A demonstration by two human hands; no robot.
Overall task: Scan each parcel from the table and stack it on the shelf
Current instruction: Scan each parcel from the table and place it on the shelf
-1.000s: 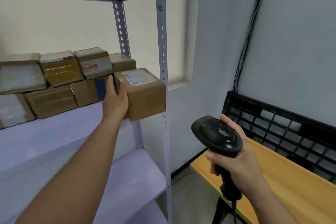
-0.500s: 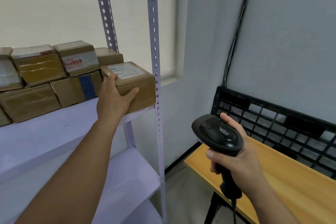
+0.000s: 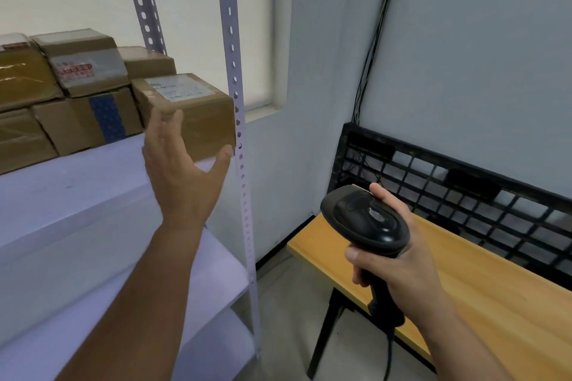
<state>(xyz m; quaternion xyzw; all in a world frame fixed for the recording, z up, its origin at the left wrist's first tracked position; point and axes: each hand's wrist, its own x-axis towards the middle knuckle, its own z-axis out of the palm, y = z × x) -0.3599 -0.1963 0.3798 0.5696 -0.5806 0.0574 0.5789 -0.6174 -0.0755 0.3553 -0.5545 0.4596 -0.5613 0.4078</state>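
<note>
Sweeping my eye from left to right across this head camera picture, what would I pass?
In order: stacked parcels → parcel with the white label → shelf post → barcode scanner gripped by the right hand → black crate by the wall.

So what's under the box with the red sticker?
The red-sticker box sits on a brown box with blue tape, which rests on the shelf. Anything behind them is covered.
</note>
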